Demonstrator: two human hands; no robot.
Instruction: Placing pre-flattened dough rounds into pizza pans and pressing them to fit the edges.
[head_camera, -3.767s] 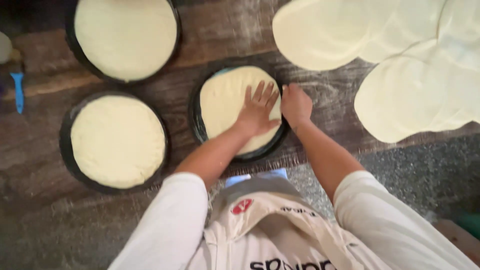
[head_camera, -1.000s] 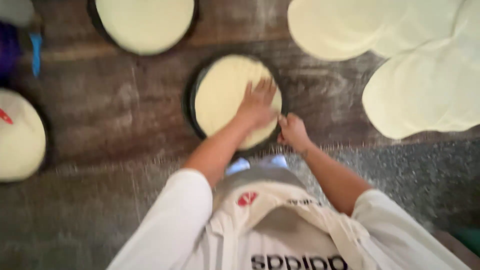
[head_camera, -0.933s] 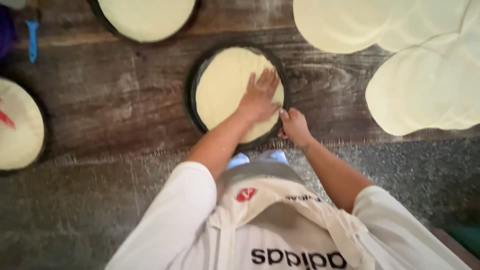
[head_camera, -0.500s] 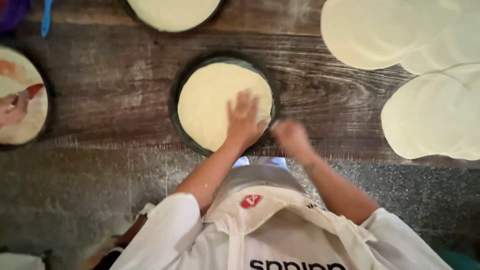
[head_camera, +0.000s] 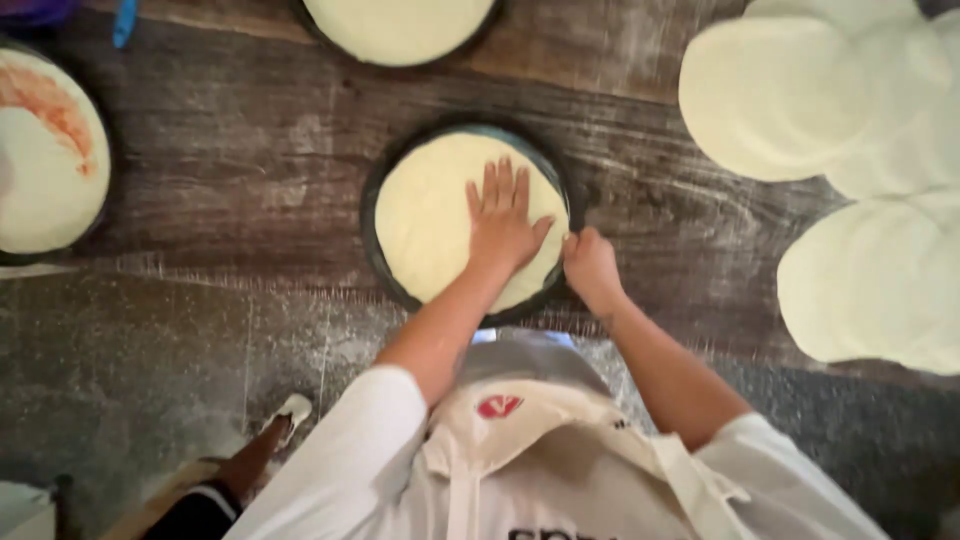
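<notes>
- pressing flat, the left hand (head_camera: 503, 225) lies fingers spread on the pale round dough disc (head_camera: 440, 215) in the dark round pan (head_camera: 372, 245)
- right hand (head_camera: 590, 265) curls at the pan's rim — grip unclear
- dough nearly fills the pan; no sauce yet

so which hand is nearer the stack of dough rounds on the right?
Right. The right hand grips the pan rim on the side facing the dough stack. The left hand lies flat on the dough in the pan, farther away.
</notes>
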